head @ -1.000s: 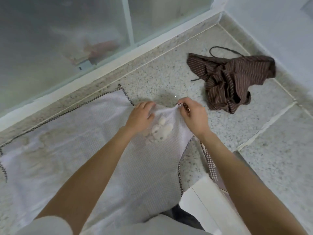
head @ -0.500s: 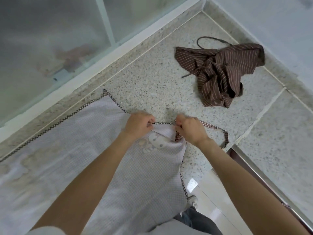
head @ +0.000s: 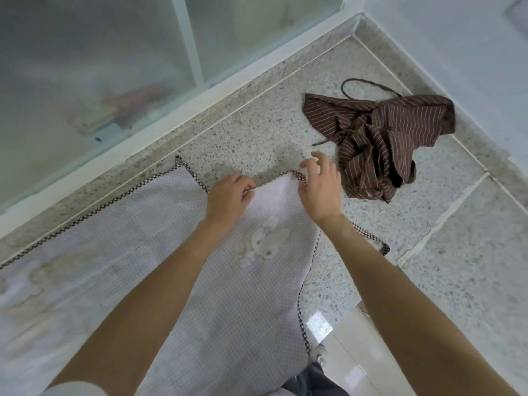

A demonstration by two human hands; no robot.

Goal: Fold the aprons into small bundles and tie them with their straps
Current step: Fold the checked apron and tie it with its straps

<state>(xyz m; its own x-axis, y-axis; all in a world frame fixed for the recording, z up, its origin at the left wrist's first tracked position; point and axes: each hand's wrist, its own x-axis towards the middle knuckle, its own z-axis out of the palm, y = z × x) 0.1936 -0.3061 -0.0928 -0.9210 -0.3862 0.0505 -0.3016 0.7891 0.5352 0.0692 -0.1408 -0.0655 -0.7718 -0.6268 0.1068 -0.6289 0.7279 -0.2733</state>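
My left hand [head: 228,195] pinches the top edge of the white apron [head: 177,267] lying flat on the counter [head: 257,132], but my right hand [head: 321,190] is open, so that corner could flop and wrinkle.

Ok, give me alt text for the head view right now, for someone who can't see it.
A person's left hand pinches the top edge of a pale checked apron spread flat on a speckled stone counter, while the right hand hovers open over its other top corner. A crumpled brown striped apron lies beyond.
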